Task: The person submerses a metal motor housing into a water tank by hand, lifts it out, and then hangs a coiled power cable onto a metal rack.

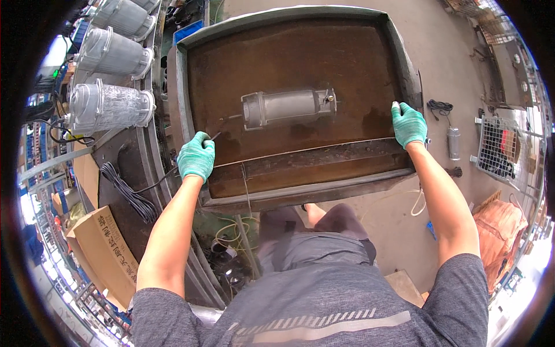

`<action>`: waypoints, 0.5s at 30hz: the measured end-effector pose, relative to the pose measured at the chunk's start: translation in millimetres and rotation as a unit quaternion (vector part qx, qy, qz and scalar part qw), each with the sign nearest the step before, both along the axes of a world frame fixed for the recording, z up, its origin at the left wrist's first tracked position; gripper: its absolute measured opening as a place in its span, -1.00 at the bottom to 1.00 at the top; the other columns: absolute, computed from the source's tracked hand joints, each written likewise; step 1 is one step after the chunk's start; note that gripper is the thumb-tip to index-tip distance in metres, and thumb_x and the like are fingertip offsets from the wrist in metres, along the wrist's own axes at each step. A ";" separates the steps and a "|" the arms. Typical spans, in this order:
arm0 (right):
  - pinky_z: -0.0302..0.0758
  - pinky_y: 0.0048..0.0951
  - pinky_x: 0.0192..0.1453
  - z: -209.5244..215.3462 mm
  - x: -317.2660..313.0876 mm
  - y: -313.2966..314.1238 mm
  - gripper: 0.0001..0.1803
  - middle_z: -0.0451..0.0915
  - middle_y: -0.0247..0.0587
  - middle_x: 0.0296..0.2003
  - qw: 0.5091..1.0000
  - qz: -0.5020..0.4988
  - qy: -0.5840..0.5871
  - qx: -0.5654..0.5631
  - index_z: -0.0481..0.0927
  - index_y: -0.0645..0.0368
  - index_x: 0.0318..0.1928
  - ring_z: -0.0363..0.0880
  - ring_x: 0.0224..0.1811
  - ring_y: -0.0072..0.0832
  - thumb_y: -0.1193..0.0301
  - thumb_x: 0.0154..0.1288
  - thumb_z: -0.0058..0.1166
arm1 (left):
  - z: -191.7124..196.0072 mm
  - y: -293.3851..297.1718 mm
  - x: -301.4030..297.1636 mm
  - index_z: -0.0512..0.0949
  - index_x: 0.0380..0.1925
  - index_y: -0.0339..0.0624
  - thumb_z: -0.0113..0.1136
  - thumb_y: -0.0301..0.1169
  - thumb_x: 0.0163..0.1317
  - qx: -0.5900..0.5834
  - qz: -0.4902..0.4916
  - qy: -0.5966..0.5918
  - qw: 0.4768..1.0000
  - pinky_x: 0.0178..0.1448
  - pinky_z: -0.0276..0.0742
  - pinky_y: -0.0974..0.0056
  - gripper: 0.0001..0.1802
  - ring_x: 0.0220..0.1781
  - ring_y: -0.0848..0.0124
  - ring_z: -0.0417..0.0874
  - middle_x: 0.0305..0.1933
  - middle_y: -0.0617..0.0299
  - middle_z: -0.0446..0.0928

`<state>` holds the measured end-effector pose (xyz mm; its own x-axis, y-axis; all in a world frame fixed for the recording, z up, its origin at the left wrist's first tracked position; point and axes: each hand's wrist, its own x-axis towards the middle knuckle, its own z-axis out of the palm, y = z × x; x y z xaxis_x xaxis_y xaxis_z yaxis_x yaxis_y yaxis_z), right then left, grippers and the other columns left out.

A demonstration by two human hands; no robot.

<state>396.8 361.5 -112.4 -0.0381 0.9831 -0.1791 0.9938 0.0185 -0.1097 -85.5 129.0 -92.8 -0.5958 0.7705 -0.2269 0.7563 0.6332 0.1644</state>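
In front of me stands a large metal tank (300, 191) holding brownish liquid. A grey metal cylinder (286, 106) lies in it, with a frame at its left end and a small brass-coloured fitting at its right end. My left hand (196, 157), in a green glove, is closed around a black cable (153, 186) by the tank's left side; a short end sticks out past the thumb. My right hand (409, 124), also gloved in green, is curled over the tank's right rim. A thin straight edge (306, 151) crosses the tank between both hands.
Several metal cylindrical housings (113, 107) line the left bench. Coiled black cable (130, 194) and an open cardboard box (104, 254) lie below them. On the right floor are a small cylinder with cable (454, 143), a wire basket (498, 147) and an orange-brown sack (500, 234).
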 end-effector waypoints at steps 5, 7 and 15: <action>0.59 0.08 0.03 1.1 0.0 -0.9 -0.48 0.73 0.11 -0.18 1.000 0.002 0.016 0.002 0.71 0.01 -0.15 0.69 -0.08 0.15 -0.09 0.58 -0.16 | -0.2 0.3 0.6 0.70 -0.17 0.05 0.15 -0.21 0.34 -0.002 -0.002 0.004 1.000 0.00 0.64 -0.12 -0.79 -0.13 -0.15 0.74 -0.23 -0.12 0.72; 0.59 0.07 0.06 2.8 -0.7 -0.2 -0.49 0.73 0.09 -0.16 1.000 -0.004 0.004 -0.010 0.71 0.00 -0.13 0.69 -0.06 0.14 -0.09 0.58 -0.16 | -1.3 0.6 0.8 0.70 -0.18 0.05 0.15 -0.21 0.34 0.001 -0.004 0.005 1.000 0.00 0.64 -0.11 -0.79 -0.13 -0.15 0.74 -0.23 -0.12 0.72; 0.60 0.03 0.11 2.9 -1.6 1.1 -0.49 0.75 0.04 -0.12 1.000 -0.006 0.005 -0.025 0.73 -0.02 -0.09 0.70 -0.02 0.09 -0.08 0.59 -0.18 | -6.7 -0.8 -3.5 0.70 -0.18 0.06 0.14 -0.24 0.34 0.011 -0.005 0.005 1.000 -0.02 0.63 -0.12 -0.80 -0.15 -0.17 0.73 -0.25 -0.12 0.71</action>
<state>395.2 362.6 -109.5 -0.0280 0.9733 -0.2279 0.9927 0.0002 -0.1209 -88.9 128.2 -99.5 -0.5905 0.7807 -0.2044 0.7637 0.6224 0.1711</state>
